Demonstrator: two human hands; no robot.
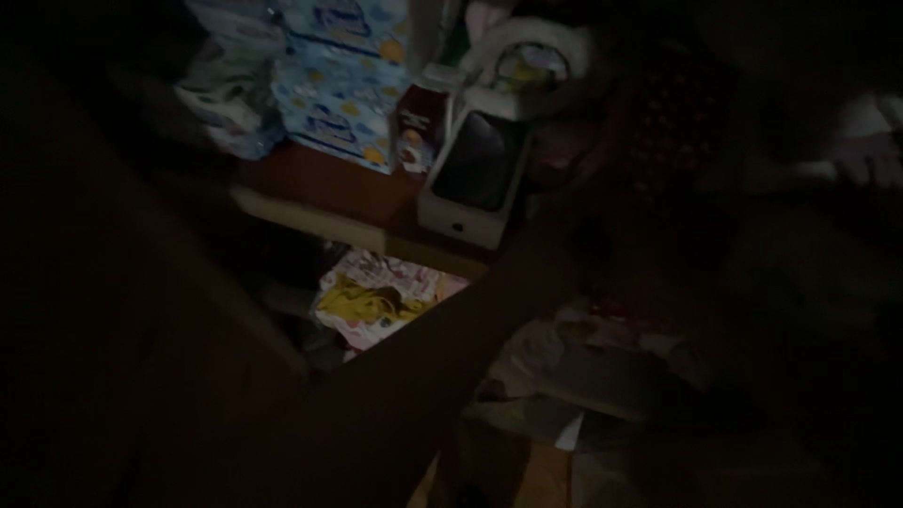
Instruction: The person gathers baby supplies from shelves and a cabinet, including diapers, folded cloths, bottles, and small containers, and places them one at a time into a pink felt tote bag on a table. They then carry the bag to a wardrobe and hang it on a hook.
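Note:
The scene is very dark. A pale shape (pixel 870 158) at the far right edge looks like a hand below a white sleeve, but I cannot tell whose it is or how its fingers are set. My left hand does not show. On a wooden shelf (pixel 320 183) lies a white flat box (pixel 473 179) with a dark picture on its lid. A small red carton (pixel 414 127) stands against the box's left side. Below the shelf, an open compartment holds a colourful pink and yellow item (pixel 381 299).
Blue patterned soft packs (pixel 334 85) are stacked at the back of the shelf, with a white round object (pixel 527 66) to their right. A dark red dotted fabric (pixel 658 141) lies right of the box. A dark wooden panel (pixel 376 414) crosses the foreground. Crumpled paper (pixel 583 367) lies lower right.

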